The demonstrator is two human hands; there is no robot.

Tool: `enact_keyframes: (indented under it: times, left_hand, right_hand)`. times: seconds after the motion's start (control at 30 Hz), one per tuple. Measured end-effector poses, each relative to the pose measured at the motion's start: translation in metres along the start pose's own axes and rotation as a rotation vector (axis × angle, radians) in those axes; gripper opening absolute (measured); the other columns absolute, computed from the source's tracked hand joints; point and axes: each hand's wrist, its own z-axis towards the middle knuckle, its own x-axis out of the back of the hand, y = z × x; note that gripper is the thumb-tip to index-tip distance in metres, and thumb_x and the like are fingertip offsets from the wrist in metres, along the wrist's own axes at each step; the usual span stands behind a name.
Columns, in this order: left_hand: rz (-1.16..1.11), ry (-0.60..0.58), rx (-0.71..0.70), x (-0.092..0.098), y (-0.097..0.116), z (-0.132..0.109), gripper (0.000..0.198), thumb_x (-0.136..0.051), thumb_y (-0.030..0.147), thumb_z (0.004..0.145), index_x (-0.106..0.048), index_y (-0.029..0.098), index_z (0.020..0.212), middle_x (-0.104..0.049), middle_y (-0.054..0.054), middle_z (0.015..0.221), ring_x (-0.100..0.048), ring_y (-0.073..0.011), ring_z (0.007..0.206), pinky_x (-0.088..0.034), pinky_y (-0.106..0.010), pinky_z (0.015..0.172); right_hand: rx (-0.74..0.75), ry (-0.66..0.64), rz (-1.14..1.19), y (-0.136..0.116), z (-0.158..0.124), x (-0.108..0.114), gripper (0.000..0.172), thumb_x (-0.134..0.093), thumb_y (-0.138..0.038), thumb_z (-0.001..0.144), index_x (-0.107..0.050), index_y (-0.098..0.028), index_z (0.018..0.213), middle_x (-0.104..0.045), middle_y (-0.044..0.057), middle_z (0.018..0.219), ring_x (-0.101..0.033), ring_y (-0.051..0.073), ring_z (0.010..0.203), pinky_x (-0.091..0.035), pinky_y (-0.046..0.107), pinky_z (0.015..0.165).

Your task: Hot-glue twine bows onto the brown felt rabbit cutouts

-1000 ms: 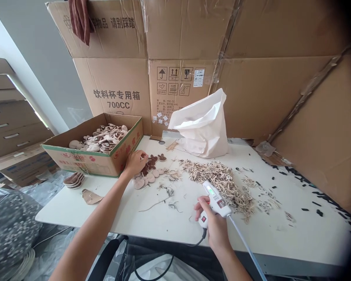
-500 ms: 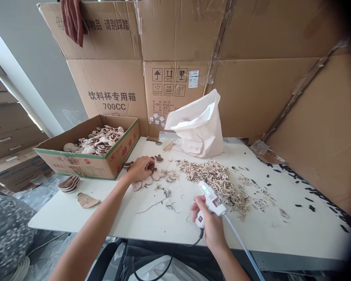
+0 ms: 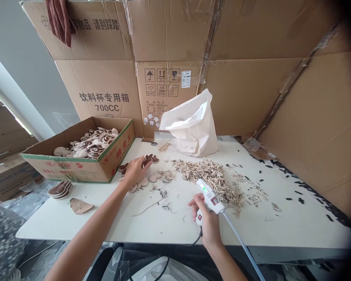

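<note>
Brown and cream flat pieces [image 3: 152,178] lie in a loose row on the white table [image 3: 61,222], just right of the cardboard box [image 3: 76,171], and the left hand [image 3: 136,171] is over them. Its fingers [image 3: 143,164] curve down and touch the brown pieces at the far end of the row, but one cannot tell if they really hold a piece, because the hand covers this part. The right hand [image 3: 207,222] is closed firmly around the handle of a white glue gun [image 3: 209,197], near the middle of the table. The gun is tilted with its tip to the far side, which seems a way to keep the hot end away from the fingers. A black cord [image 3: 197,240] goes down from the handle over the near edge, and a long pale rod [image 3: 241,244] runs from the gun toward near right.

More pieces fill the box, whose walls keep them together. A small stack of brown pieces [image 3: 60,190] sits near the box, beside a scrap of brown paper [image 3: 80,205]. Right of the gun is a wide heap of thin wooden sticks [image 3: 212,179], and black bits [image 3: 301,200] are scattered further right. A white paper bag [image 3: 190,128] stands at the far edge, against a wall of flattened cartons [image 3: 169,39], which probably shields the room wall.
</note>
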Motion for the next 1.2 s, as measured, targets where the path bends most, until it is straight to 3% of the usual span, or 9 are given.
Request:
enact_keyframes:
  times: [0.13,0.3,0.53,0.63,0.8,1.1,1.2]
  left_hand:
    - [-0.036,0.035,-0.04,-0.004,0.013,-0.007,0.046,-0.042,0.057,0.104,-0.043,0.022,0.074,-0.052,-0.001,0.061,-0.046,-0.0173,0.053,-0.025,-0.029,0.056]
    - [-0.148,0.033,-0.23,-0.012,0.036,-0.018,0.036,-0.034,0.047,0.108,-0.048,0.021,0.087,-0.052,0.001,0.061,-0.047,-0.0158,0.052,-0.029,-0.029,0.057]
    - [-0.246,-0.207,-0.491,-0.025,0.064,-0.033,0.032,-0.041,0.044,0.107,-0.054,0.02,0.09,-0.058,0.0,0.07,-0.048,-0.0135,0.056,-0.033,-0.029,0.058]
    - [-0.251,-0.254,-0.462,-0.027,0.067,-0.033,0.04,-0.043,0.049,0.106,-0.051,0.02,0.08,-0.052,0.001,0.063,-0.042,-0.0126,0.052,-0.03,-0.028,0.056]
    - [-0.263,-0.339,-0.431,-0.023,0.064,-0.029,0.045,-0.045,0.053,0.105,-0.051,0.02,0.076,-0.05,0.001,0.063,-0.044,-0.0138,0.055,-0.029,-0.028,0.056]
    - [-0.431,-0.409,-0.508,-0.02,0.073,-0.029,0.041,-0.048,0.048,0.105,-0.067,0.018,0.085,-0.062,-0.008,0.086,-0.057,-0.0202,0.078,-0.046,-0.034,0.072]
    - [-0.555,-0.423,-0.513,-0.018,0.081,-0.031,0.044,-0.042,0.046,0.109,-0.074,0.018,0.101,-0.067,-0.01,0.094,-0.061,-0.023,0.093,-0.049,-0.036,0.085]
  right_hand:
    - [-0.003,-0.001,0.0,0.004,0.001,0.0,0.038,-0.08,-0.056,0.082,-0.065,-0.021,0.086,-0.072,0.003,0.073,-0.047,0.01,0.041,-0.035,0.025,0.038]
    - [-0.033,0.029,-0.019,0.003,-0.001,0.0,0.035,-0.076,-0.055,0.084,-0.068,-0.021,0.08,-0.069,0.003,0.065,-0.044,0.012,0.04,-0.031,0.026,0.039]
    - [-0.091,-0.013,-0.043,-0.003,-0.003,0.001,0.035,-0.073,-0.055,0.085,-0.068,-0.022,0.078,-0.071,0.004,0.068,-0.044,0.014,0.041,-0.03,0.028,0.042]
    - [-0.088,-0.021,-0.06,-0.004,-0.004,0.0,0.035,-0.074,-0.056,0.085,-0.068,-0.022,0.078,-0.073,0.004,0.072,-0.046,0.013,0.042,-0.03,0.028,0.042]
    - [-0.07,-0.036,-0.082,-0.004,-0.004,-0.001,0.038,-0.073,-0.057,0.086,-0.069,-0.021,0.074,-0.065,0.001,0.06,-0.046,0.013,0.039,-0.028,0.027,0.041]
    - [-0.077,-0.021,-0.068,-0.005,-0.004,-0.001,0.034,-0.074,-0.054,0.085,-0.067,-0.022,0.077,-0.073,0.004,0.075,-0.048,0.012,0.041,-0.029,0.027,0.041]
    - [-0.059,0.014,-0.056,-0.004,-0.004,-0.003,0.035,-0.075,-0.055,0.085,-0.066,-0.022,0.079,-0.073,0.004,0.073,-0.047,0.012,0.04,-0.03,0.027,0.04]
